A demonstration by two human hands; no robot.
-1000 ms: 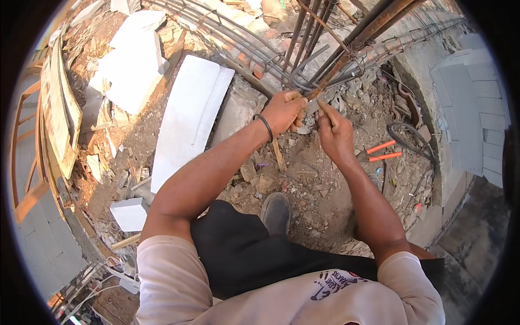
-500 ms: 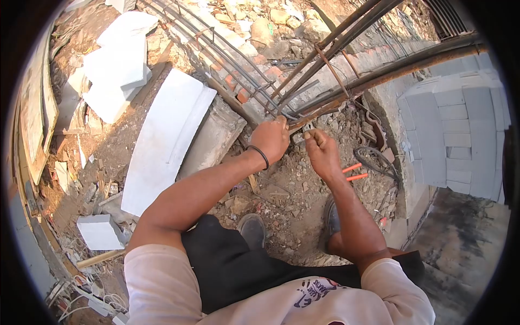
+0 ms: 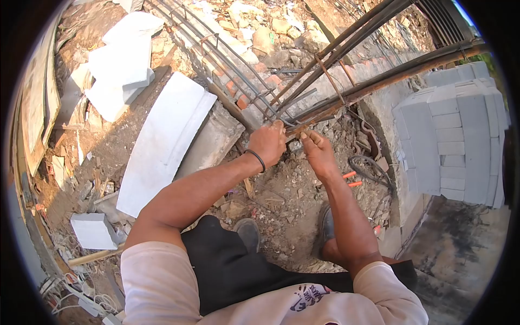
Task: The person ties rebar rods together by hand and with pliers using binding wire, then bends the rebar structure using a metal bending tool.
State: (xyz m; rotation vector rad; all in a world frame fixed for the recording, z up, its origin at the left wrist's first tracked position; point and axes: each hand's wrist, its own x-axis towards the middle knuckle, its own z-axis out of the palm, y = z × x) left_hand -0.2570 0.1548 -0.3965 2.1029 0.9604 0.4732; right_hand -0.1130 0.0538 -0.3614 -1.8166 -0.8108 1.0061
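My left hand (image 3: 267,144), with a dark band at the wrist, is closed at the corner where the rebar cage (image 3: 238,70) meets other steel bars (image 3: 346,103). Its fingertips touch or nearly touch the bar ends; what they grip is hidden. Just to the right, my right hand (image 3: 319,155) is closed, thumb against the bent index finger, close below the rusty lower bar. Anything in that pinch is too small to name. Two orange handles (image 3: 353,180) stick out beside my right wrist; whether they lie on the ground or are held I cannot tell.
Pale blocks (image 3: 460,135) are stacked at right beside a concrete edge. A coiled dark cable (image 3: 371,169) lies on the rubble. On the left are a long white slab (image 3: 165,143), white blocks (image 3: 119,70) and boards (image 3: 35,103). My shoes (image 3: 249,235) stand on loose soil.
The view has tilted slightly, so the block stack and cable sit a little further left and lower. Both hands stay closed at the bar corner, with little visible movement.
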